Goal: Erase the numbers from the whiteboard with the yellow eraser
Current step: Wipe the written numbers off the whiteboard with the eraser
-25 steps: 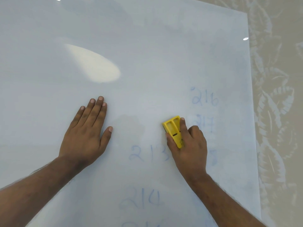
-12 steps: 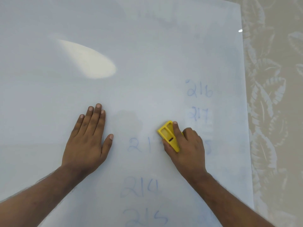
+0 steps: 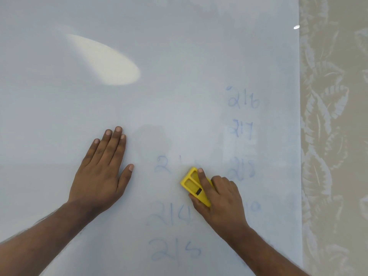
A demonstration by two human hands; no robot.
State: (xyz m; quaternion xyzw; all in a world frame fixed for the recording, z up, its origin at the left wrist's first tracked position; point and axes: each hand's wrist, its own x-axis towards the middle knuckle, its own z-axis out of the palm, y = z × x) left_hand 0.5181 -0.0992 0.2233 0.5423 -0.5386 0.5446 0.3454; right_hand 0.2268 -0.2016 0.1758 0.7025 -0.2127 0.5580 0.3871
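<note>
We find the yellow eraser [image 3: 194,185] lying flat on the whiteboard [image 3: 179,46], a bright yellow block with two recessed panels and a small dark slot on its back, its long axis tilted toward the upper left. The right hand [image 3: 221,202] grips it, index finger stretched along its back and thumb against its near side, the other fingers curled. It sits in the lower middle of the board, over the right part of a blue number of which we can read only "2" and a faint stroke [image 3: 168,165]. The left hand [image 3: 101,174] is spread open and pressed flat on the board to the left, holding nothing. We note faint blue numbers: 216 [image 3: 243,100] and 217 [image 3: 242,129] toward the right edge, a smudged one [image 3: 242,169] just right of the eraser, 214 [image 3: 171,216] and 215 [image 3: 175,250] toward the bottom edge. The board's right edge [image 3: 299,136] meets leaf-patterned wallpaper [image 3: 334,136]. The upper and left board is unmarked, bearing only a bright glare patch [image 3: 107,60].
</note>
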